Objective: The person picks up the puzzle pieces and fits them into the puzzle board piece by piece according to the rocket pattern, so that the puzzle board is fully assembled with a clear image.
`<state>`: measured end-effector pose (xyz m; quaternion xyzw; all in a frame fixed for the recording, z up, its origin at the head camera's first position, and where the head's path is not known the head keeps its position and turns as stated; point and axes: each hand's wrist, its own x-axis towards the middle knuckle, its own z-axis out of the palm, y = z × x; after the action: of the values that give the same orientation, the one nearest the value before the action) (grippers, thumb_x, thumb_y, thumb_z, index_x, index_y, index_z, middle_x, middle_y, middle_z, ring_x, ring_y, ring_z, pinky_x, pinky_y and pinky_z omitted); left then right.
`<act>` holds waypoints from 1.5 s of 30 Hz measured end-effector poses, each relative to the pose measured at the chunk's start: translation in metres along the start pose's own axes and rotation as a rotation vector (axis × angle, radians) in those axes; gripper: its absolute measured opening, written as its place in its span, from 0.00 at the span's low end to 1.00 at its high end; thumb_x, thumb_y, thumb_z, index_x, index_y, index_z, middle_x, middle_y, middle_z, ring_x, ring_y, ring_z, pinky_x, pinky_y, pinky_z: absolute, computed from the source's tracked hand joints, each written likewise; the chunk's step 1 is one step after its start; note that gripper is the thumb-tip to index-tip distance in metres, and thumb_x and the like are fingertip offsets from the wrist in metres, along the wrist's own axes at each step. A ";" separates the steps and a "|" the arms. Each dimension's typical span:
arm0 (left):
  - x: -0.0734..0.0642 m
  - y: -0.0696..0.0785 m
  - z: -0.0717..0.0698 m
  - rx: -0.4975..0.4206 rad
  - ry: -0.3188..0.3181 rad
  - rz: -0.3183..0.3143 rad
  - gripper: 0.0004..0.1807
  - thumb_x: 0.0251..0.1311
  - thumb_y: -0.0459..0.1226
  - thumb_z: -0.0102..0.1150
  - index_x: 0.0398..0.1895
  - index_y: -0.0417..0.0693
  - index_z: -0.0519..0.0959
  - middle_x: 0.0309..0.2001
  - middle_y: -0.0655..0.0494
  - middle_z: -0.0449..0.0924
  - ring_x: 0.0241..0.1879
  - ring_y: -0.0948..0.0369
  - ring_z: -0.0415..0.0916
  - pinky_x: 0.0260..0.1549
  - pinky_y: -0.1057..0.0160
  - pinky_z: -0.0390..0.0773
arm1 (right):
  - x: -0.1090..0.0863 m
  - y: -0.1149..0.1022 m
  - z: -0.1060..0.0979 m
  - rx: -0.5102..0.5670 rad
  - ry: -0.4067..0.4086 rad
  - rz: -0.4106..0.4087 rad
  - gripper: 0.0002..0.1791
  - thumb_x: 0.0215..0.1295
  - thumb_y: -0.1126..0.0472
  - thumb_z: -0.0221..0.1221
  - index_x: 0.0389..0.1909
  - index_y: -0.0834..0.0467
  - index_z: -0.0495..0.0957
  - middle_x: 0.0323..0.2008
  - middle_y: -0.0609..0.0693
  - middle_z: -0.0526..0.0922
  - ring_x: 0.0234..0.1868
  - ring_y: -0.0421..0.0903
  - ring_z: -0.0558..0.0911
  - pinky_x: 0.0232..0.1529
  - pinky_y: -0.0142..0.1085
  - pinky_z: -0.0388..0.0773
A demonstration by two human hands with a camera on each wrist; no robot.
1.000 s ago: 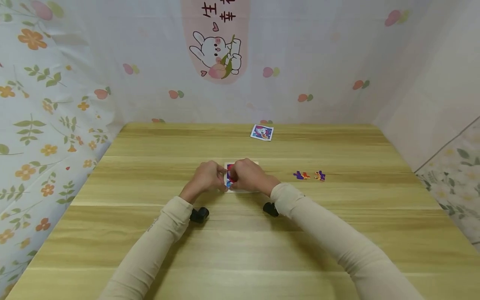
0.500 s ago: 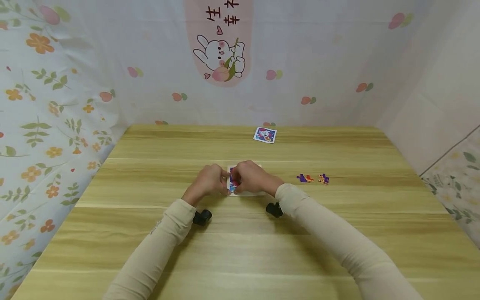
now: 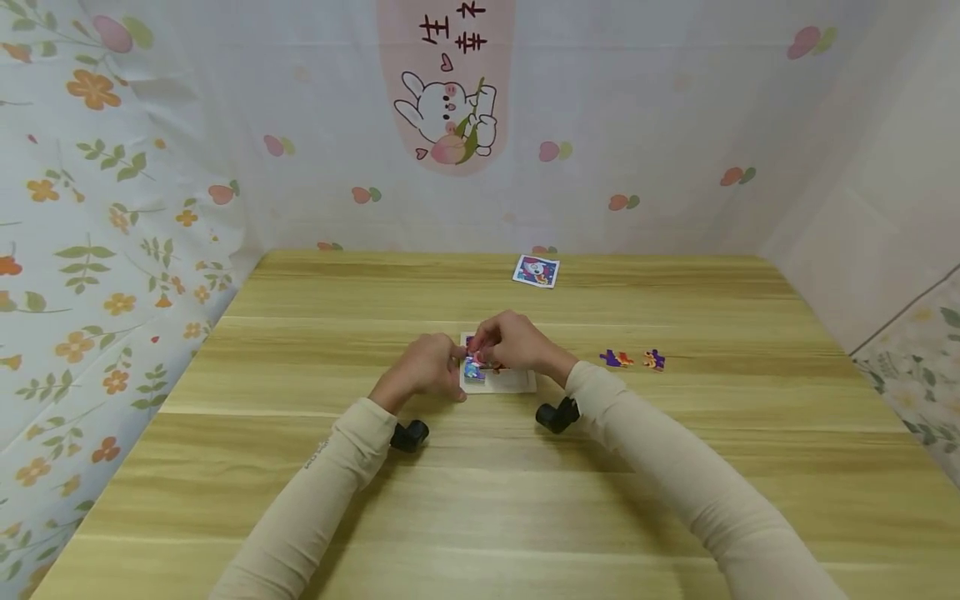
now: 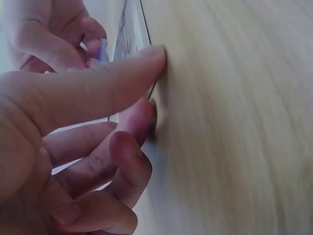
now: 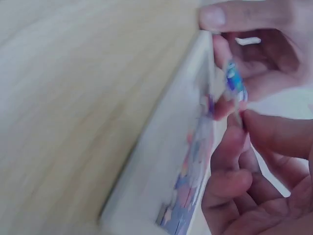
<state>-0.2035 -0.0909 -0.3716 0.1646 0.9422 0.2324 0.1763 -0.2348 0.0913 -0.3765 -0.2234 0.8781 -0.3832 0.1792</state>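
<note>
A small white-framed jigsaw puzzle board lies on the table, with colourful pieces in its left part. My left hand holds the board's left edge; its thumb rests at the near corner, its other fingers curled along the side. Above the board, my right hand pinches a blue and purple puzzle piece between thumb and fingertips. That piece is tilted up, apart from the board in the right wrist view. Part of the pieced picture shows below it; in the head view the right hand hides some of it.
Loose purple and orange puzzle pieces lie on the table right of the board, with another loose piece beside them. A small picture card lies near the back edge. Black wrist cameras stick out below both hands.
My right hand has risen slightly off the board with the puzzle piece pinched, uncovering more of the board. The left hand stays at the left edge. The head view has shifted slightly.
</note>
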 end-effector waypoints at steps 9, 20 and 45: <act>0.002 -0.001 0.001 -0.022 0.003 -0.013 0.30 0.42 0.37 0.81 0.52 0.38 0.84 0.23 0.58 0.87 0.20 0.68 0.73 0.22 0.71 0.70 | 0.000 -0.001 0.009 -0.173 0.019 -0.012 0.05 0.58 0.71 0.65 0.29 0.58 0.85 0.25 0.49 0.84 0.25 0.39 0.75 0.28 0.28 0.71; 0.003 -0.004 0.000 -0.022 0.005 -0.005 0.37 0.41 0.37 0.82 0.60 0.39 0.80 0.21 0.58 0.85 0.20 0.67 0.74 0.22 0.71 0.70 | -0.007 -0.004 0.016 -0.381 0.109 -0.129 0.03 0.61 0.62 0.68 0.29 0.56 0.84 0.26 0.47 0.84 0.28 0.39 0.76 0.32 0.29 0.73; 0.004 -0.004 -0.001 -0.032 0.006 -0.008 0.37 0.42 0.37 0.81 0.60 0.39 0.80 0.20 0.59 0.85 0.20 0.67 0.74 0.21 0.71 0.69 | -0.011 -0.002 0.013 -0.435 0.027 -0.224 0.12 0.52 0.63 0.73 0.38 0.60 0.86 0.32 0.49 0.85 0.32 0.41 0.77 0.36 0.33 0.77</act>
<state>-0.2087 -0.0930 -0.3737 0.1575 0.9396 0.2473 0.1769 -0.2188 0.0884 -0.3815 -0.3474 0.9120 -0.2057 0.0718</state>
